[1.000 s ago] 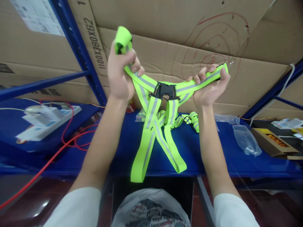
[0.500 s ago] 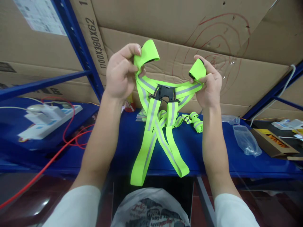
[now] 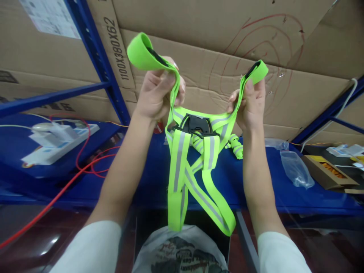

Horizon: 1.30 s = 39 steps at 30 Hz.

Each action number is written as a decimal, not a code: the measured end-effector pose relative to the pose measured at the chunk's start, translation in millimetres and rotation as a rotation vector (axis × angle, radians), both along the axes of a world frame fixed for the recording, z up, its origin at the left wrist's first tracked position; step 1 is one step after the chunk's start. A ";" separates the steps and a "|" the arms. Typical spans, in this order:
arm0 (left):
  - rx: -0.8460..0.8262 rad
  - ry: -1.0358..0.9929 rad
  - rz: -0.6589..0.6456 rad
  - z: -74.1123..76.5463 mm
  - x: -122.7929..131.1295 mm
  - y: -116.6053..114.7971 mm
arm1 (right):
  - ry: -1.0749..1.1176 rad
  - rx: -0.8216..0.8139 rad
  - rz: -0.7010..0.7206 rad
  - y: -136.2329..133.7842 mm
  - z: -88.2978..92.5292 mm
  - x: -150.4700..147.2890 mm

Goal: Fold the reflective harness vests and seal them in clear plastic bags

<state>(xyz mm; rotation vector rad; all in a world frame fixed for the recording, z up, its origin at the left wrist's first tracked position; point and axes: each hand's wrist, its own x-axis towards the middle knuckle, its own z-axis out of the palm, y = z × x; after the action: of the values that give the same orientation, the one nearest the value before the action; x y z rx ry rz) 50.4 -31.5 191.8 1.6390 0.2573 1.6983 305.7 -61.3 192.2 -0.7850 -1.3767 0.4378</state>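
Note:
A neon-green reflective harness point(image 3: 178, 163) with grey stripes hangs between my two hands, above the blue shelf. My left hand point(image 3: 160, 89) pinches its left strap, whose looped end flares out up and to the left. On the other side my right hand point(image 3: 250, 100) grips the right strap, with a shorter loop sticking out above the fingers. A black plastic buckle point(image 3: 197, 125) sits at the harness's middle, between the hands. Below it the straps cross and dangle in two long loops past the shelf's front edge. Behind the harness lies another bundle of green reflective strap point(image 3: 236, 146), partly hidden.
Cardboard point(image 3: 199, 45) stands behind the blue shelf point(image 3: 256, 189). A white power strip point(image 3: 59, 144) and red cable point(image 3: 65, 189) lie at left. Clear plastic bags point(image 3: 297, 168) and an open cardboard box point(image 3: 327, 172) are at right. Below is a bin lined with a printed bag point(image 3: 182, 246).
My left hand has turned and moved slightly right, swinging its strap loop out to the left. The right loop now points up and right. The buckle and lower loops hang lower.

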 end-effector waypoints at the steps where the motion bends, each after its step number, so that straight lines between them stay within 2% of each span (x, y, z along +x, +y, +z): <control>1: -0.006 -0.009 0.005 -1.3 2.2 -1.0 | 0.037 0.001 0.017 -2.1 0.6 -1.4; 4: -0.013 -0.007 -0.001 -4.5 9.7 -5.2 | 0.036 -0.057 0.091 -10.1 2.9 -2.8; 9: -0.007 0.069 -0.069 -7.5 18.3 -8.9 | -0.160 -0.222 0.179 -12.9 1.1 1.9; 13: -0.033 0.072 -0.026 -8.5 19.1 -3.9 | -0.073 -0.132 0.170 -3.2 -5.6 -7.5; 16: -0.061 0.129 0.012 -16.8 16.2 5.2 | -0.087 -0.123 0.226 3.9 -17.3 -15.7; 19: -0.088 0.290 -0.010 -40.4 8.2 17.4 | -0.106 -0.177 0.354 10.1 -46.5 -16.9; 22: -0.117 0.518 -0.115 -78.1 -3.4 28.5 | -0.005 -0.272 0.474 15.7 -91.3 -14.1; 25: -0.192 0.663 -0.222 -117.8 -12.0 35.6 | 0.139 -0.417 0.463 19.8 -132.9 -12.7; 27: -0.240 0.745 -0.260 -139.1 -13.8 38.0 | 0.165 -0.480 0.443 20.7 -151.4 -13.1; 30: -0.223 0.842 -0.244 -160.3 -12.7 38.7 | 0.125 -0.484 0.488 16.8 -166.1 -13.2; 33: -0.173 0.890 -0.248 -173.7 -12.2 36.9 | 0.052 -0.480 0.593 5.7 -172.7 -7.7; 36: -0.184 0.921 -0.300 -185.7 -13.3 34.3 | -0.123 -0.511 0.675 -6.0 -178.4 2.9; 39: -0.232 0.936 -0.337 -197.8 -13.0 33.5 | -0.281 -0.558 0.656 -10.6 -185.2 10.8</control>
<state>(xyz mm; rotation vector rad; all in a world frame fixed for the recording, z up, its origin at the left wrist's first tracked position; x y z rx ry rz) 37.4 2.0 -6.0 2.0439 0.5556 0.5431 316.5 -71.9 6.9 -0.8459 -1.7990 1.3046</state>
